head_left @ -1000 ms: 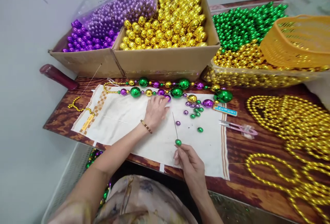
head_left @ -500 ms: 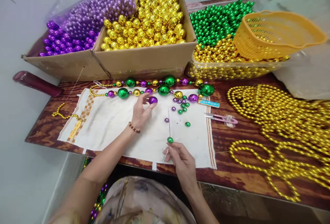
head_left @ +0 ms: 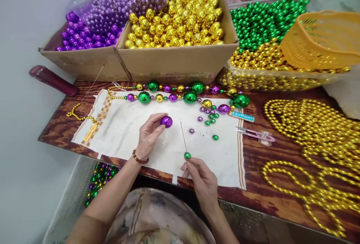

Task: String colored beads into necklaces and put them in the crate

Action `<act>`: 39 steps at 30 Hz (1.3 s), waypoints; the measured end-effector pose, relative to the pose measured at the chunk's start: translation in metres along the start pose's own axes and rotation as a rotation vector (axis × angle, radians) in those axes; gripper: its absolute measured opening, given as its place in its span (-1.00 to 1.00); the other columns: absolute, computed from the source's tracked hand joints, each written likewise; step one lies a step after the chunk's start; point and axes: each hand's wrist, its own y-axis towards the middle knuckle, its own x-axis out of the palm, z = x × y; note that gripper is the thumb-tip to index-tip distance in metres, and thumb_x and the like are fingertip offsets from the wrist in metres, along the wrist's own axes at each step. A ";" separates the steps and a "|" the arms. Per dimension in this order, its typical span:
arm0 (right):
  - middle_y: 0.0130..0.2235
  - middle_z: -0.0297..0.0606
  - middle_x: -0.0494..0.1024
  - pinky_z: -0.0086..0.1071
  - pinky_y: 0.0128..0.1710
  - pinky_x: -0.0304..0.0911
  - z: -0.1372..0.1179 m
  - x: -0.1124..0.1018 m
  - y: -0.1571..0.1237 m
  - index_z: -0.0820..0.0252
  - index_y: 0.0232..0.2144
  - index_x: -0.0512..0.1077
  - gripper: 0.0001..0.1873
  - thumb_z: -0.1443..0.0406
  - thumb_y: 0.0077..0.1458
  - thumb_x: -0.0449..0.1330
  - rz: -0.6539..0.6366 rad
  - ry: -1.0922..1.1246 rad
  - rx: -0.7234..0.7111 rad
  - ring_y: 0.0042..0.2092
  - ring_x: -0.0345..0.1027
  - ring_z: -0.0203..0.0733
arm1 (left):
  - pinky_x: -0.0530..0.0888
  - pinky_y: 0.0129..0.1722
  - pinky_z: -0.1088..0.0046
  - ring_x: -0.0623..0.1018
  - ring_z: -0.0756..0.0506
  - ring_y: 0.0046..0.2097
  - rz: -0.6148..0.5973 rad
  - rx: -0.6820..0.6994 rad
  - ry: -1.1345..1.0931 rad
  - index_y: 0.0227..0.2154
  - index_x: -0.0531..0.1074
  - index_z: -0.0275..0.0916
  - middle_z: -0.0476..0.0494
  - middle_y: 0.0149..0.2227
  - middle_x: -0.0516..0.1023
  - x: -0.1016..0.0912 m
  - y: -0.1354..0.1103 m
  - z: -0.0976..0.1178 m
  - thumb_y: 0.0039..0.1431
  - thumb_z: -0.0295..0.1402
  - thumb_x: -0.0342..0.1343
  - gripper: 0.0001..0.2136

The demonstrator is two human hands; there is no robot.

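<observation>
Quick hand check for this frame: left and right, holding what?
Left hand: closed, fingers pinching a large purple bead.
Right hand: closed, holding an upright needle with a green bead on it.

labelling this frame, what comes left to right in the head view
Dark red cylinder, left hand with shiny round purple bead, right hand with thin needle and glossy green bead, pink-handled metal snips, gold bead strands

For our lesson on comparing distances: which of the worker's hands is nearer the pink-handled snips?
Right. The right hand, holding a needle, is left of the snips and lower in view; the left hand, holding a purple bead, is farther left over the white cloth.
</observation>
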 end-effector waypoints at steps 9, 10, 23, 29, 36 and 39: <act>-0.50 -0.36 0.51 -0.51 -0.56 0.34 -0.001 0.001 -0.005 0.16 -0.30 0.51 -0.84 0.24 0.26 0.16 -0.074 -0.101 0.027 -0.56 0.37 -0.34 | 0.56 -0.02 0.23 0.63 -0.13 -0.09 0.149 -0.289 -0.267 -0.09 0.56 -0.12 -0.16 -0.07 0.61 0.006 0.011 0.022 0.12 -0.20 0.32 -0.70; -0.51 -0.36 0.51 -0.51 -0.56 0.33 -0.002 0.001 -0.005 0.16 -0.30 0.51 -0.84 0.23 0.26 0.16 -0.079 -0.108 0.027 -0.57 0.36 -0.34 | 0.56 -0.02 0.22 0.64 -0.14 -0.09 0.145 -0.313 -0.287 -0.09 0.55 -0.12 -0.16 -0.08 0.61 0.006 0.012 0.025 0.12 -0.19 0.32 -0.69; -0.47 -0.35 0.50 -0.50 -0.52 0.35 0.000 0.005 -0.003 0.17 -0.30 0.49 -0.81 0.20 0.28 0.14 -0.110 -0.124 0.051 -0.56 0.37 -0.36 | 0.57 -0.01 0.17 0.63 -0.19 -0.02 0.145 -0.456 -0.429 -0.07 0.51 -0.15 -0.19 -0.02 0.59 0.011 0.011 0.033 0.15 -0.20 0.30 -0.69; -0.46 -0.33 0.51 -0.47 -0.55 0.32 -0.006 0.013 0.002 0.18 -0.31 0.46 -0.79 0.18 0.29 0.14 -0.091 -0.122 0.060 -0.58 0.34 -0.35 | 0.58 0.01 0.12 0.63 -0.20 -0.01 0.124 -0.458 -0.446 -0.08 0.51 -0.12 -0.15 -0.05 0.60 0.016 0.007 0.036 0.15 -0.19 0.30 -0.71; -0.43 -0.33 0.54 -0.45 -0.47 0.35 -0.008 0.022 0.010 0.19 -0.28 0.45 -0.81 0.21 0.30 0.12 -0.053 -0.139 -0.020 -0.56 0.37 -0.35 | 0.61 -0.03 0.08 0.63 -0.20 -0.04 0.122 -0.389 -0.416 -0.09 0.52 -0.10 -0.12 -0.08 0.58 0.029 -0.003 0.046 0.13 -0.19 0.31 -0.70; -0.43 -0.35 0.54 -0.45 -0.48 0.33 -0.008 0.023 0.010 0.19 -0.26 0.45 -0.82 0.23 0.31 0.11 -0.050 -0.121 -0.055 -0.57 0.37 -0.36 | 0.62 -0.05 0.11 0.63 -0.18 -0.06 0.144 -0.372 -0.410 -0.10 0.52 -0.10 -0.12 -0.09 0.58 0.029 -0.004 0.049 0.12 -0.20 0.33 -0.71</act>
